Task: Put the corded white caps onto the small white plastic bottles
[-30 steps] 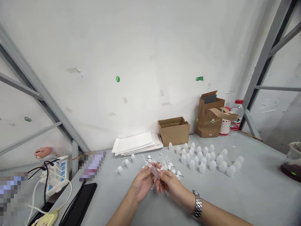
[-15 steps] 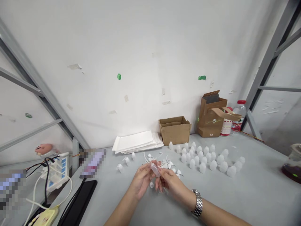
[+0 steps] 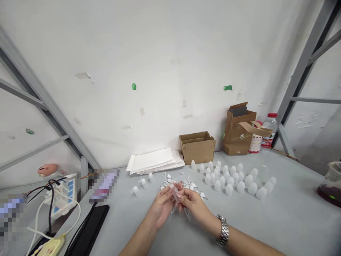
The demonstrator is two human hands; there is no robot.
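Note:
A small translucent plastic bottle (image 3: 176, 195) is held tilted between my two hands above the middle of the table. My left hand (image 3: 162, 207) is closed at its upper end, where a tiny white piece shows by the thumb. Around the body, the fingers of my right hand (image 3: 194, 203) are closed. White caps (image 3: 190, 185) with thin loops lie scattered just behind and under my hands. To the right stand several similar bottles (image 3: 226, 176) in loose rows. Three small bottles (image 3: 144, 183) with white tops and loops stand to the left.
Behind my hands are white padded envelopes (image 3: 151, 161) and a cardboard box (image 3: 197, 149). A brown paper bag (image 3: 237, 138) and red-capped bottle (image 3: 269, 126) stand back right. A dark-filled container (image 3: 329, 193) sits far right. A black bar (image 3: 89, 231), phone (image 3: 104, 186) and power strip (image 3: 64, 197) lie left.
The bottle stays in both hands and is turned slightly; my fingers have shifted a little around it. The whole view has moved slightly.

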